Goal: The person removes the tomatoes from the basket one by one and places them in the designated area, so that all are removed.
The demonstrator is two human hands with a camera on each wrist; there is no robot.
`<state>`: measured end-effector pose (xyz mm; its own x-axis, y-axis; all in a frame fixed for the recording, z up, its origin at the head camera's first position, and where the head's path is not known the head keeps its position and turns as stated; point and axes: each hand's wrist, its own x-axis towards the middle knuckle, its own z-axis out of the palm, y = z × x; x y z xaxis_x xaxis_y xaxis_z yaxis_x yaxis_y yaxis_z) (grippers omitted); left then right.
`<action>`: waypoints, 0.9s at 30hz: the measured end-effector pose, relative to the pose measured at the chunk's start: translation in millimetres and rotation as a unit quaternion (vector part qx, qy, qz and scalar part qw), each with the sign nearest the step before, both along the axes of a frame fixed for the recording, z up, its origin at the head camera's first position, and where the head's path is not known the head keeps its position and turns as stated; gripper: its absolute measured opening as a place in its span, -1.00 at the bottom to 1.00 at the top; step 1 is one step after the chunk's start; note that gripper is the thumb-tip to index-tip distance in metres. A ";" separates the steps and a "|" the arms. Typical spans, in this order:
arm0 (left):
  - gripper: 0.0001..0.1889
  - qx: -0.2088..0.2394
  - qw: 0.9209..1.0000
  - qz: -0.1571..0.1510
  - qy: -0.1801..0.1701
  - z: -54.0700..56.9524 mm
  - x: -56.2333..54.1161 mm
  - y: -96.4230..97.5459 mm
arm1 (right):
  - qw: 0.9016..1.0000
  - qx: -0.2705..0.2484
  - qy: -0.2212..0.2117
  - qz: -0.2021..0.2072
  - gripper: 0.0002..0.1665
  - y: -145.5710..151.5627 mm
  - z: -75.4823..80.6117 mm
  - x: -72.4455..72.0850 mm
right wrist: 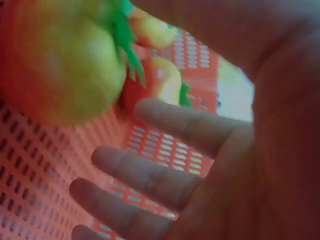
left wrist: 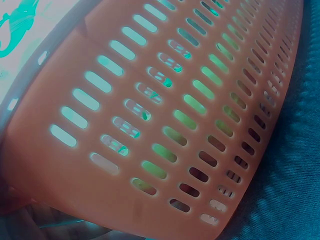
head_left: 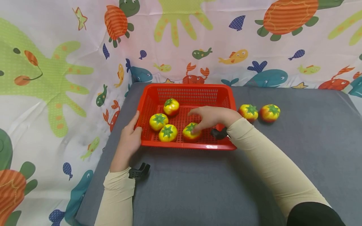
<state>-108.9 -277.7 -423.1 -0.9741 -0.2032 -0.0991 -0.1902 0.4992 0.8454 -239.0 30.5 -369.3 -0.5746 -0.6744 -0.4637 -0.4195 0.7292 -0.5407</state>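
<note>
A red plastic basket (head_left: 188,145) with slotted walls stands on the table, and several glossy yellow-red toy tomatoes with green leafy tops lie in it. My left hand (head_left: 130,139) grips the basket at its left side; the left wrist view looks at the slotted outer wall (left wrist: 120,200). Inside the basket, my right hand (head_left: 212,116) hovers with spread fingers (right wrist: 150,175), thumb down by the front right tomato (head_left: 190,135). Close up, a tomato (right wrist: 60,65) fills the upper left of the right wrist view. Whether the thumb touches it I cannot tell.
Two more toy tomatoes, a nearer one (head_left: 248,113) and a farther one (head_left: 270,113), sit on the grey table (head_left: 186,188) just right of the basket. A sea-animal printed curtain (head_left: 181,56) hangs behind and along the left. Each wrist wears a black camera mount (head_left: 139,171).
</note>
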 end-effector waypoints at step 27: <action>-0.31 0.004 1.000 0.002 0.001 -0.4 -0.1 0.0 | 1.000 0.014 -0.008 0.012 -0.15 -0.5 -9.1 1.4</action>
<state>-109.0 -277.7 -423.5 -0.9736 -0.2055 -0.0991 -0.1904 0.4923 0.8493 -237.6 30.0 -378.4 -0.5509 -0.6747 -0.4912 -0.4281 0.7337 -0.5277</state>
